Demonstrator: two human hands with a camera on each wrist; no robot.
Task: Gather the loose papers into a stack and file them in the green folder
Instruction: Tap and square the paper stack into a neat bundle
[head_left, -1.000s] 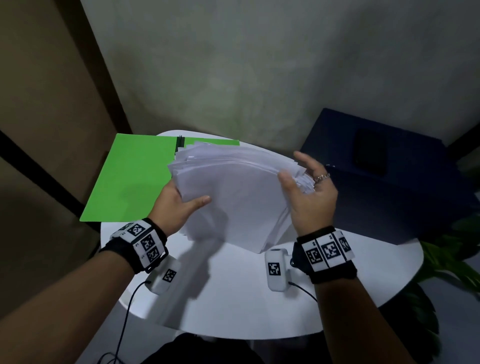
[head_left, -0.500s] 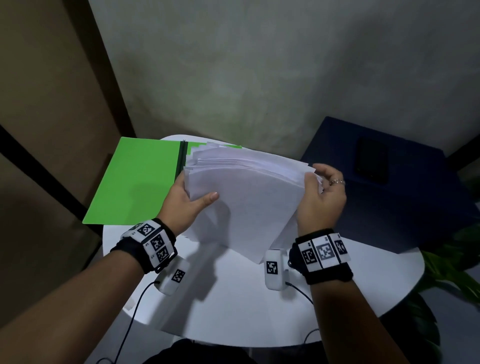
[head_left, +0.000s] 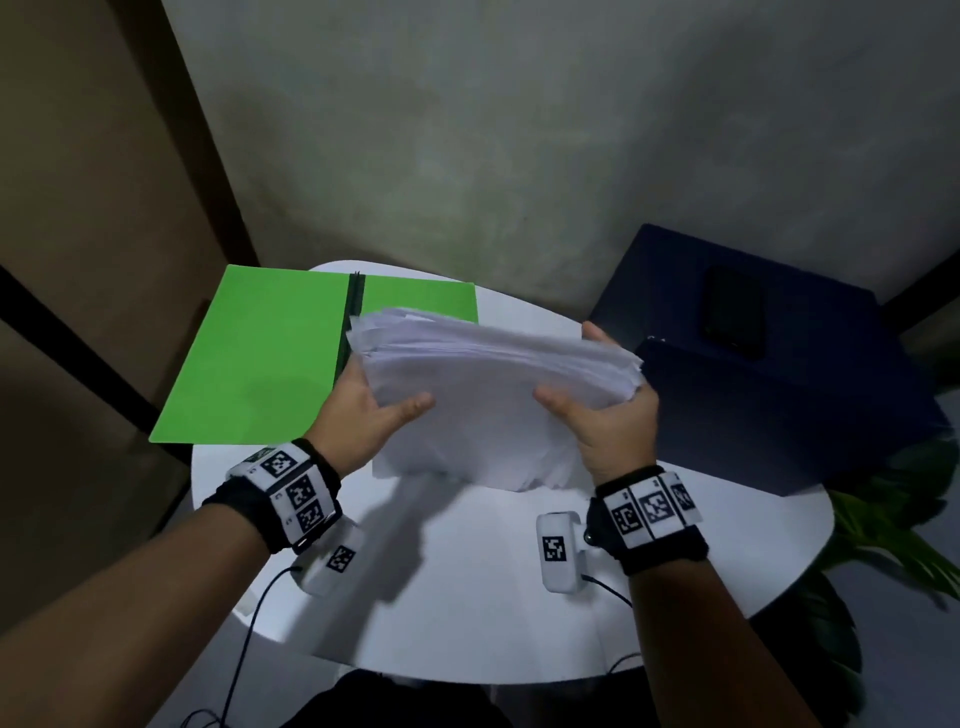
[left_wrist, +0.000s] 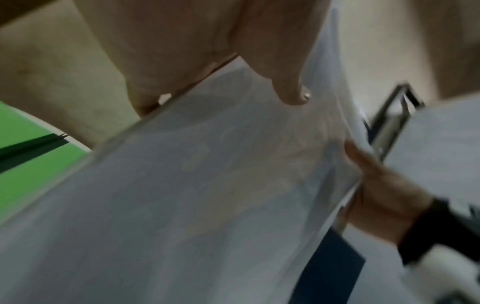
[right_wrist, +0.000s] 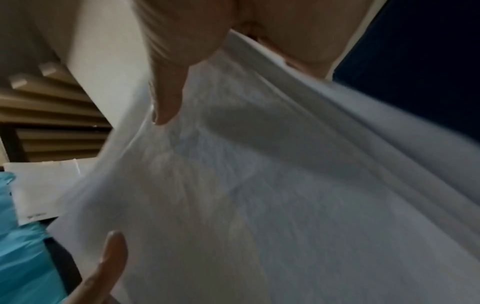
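Gripping the paper stack (head_left: 488, 395) edges, both hands (head_left: 371, 410) (head_left: 610, 421) hide their fingers behind it.

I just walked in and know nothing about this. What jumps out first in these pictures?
A thick, uneven stack of white papers held over a round white table, gripped by the left hand and the right hand at its two sides. Behind it to the left lies a bright green folder, open flat. A dark blue box sits to the right.
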